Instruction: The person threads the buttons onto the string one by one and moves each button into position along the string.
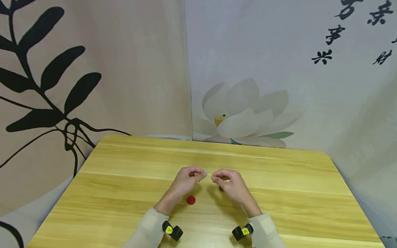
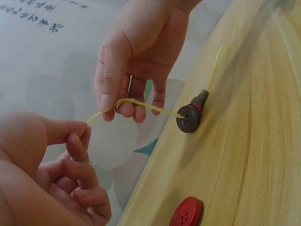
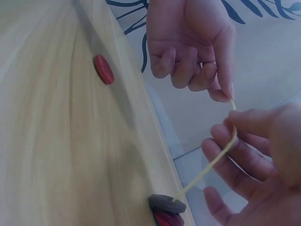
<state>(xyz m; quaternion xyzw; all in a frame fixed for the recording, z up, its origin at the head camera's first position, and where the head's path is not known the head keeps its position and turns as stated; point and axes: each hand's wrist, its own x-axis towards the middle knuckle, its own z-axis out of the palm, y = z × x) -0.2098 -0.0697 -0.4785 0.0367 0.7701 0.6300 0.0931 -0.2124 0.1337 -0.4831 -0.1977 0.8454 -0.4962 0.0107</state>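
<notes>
My left hand (image 1: 189, 179) pinches the tip of a yellow string (image 2: 153, 107) between thumb and forefinger. Just to its right, my right hand (image 1: 233, 186) pinches the same string a short way from that tip. From there the string runs down through a dark grey-brown button (image 2: 189, 119). Behind that button, a red one (image 3: 168, 218) and another dark piece sit close together on the string. The string's other end trails over the table past my right hand. A loose red button (image 1: 191, 200) with several holes lies nearer me, below the left hand.
The wood-grain table (image 1: 128, 210) spreads around both hands, its far edge meeting a printed cloth backdrop (image 1: 147, 60). Each wrist wears a small black camera, one on the left (image 1: 173, 231) and one on the right (image 1: 242, 231).
</notes>
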